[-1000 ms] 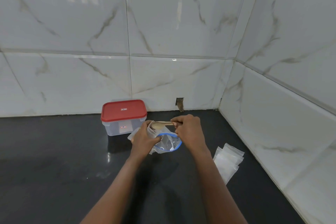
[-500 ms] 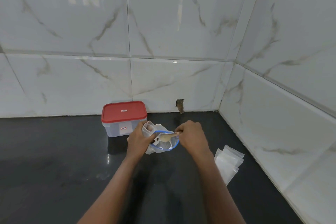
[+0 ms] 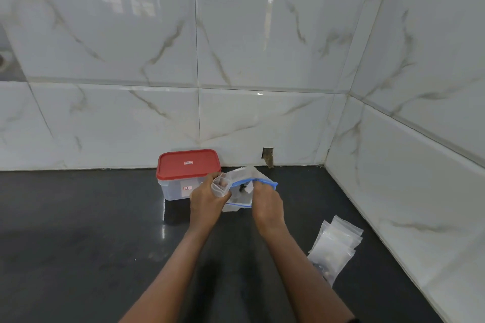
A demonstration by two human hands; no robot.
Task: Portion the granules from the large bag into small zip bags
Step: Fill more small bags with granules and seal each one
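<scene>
- The bottom edge cuts off my two forearms.
- A stack of small zip bags (image 3: 337,244) lies at my right on the black glossy counter (image 3: 78,244). What is inside is hard to make out.
- My left grip (image 3: 208,200) pinches one small bag (image 3: 220,186), its mouth open.
- My right grip (image 3: 267,204) dips into the blue-rimmed large bag (image 3: 258,181). The fingertips are hidden, so I cannot tell if they hold something.
- Behind stands a red-lidded container (image 3: 187,165), near the white marbled wall tiles (image 3: 262,34) that meet in a corner.
</scene>
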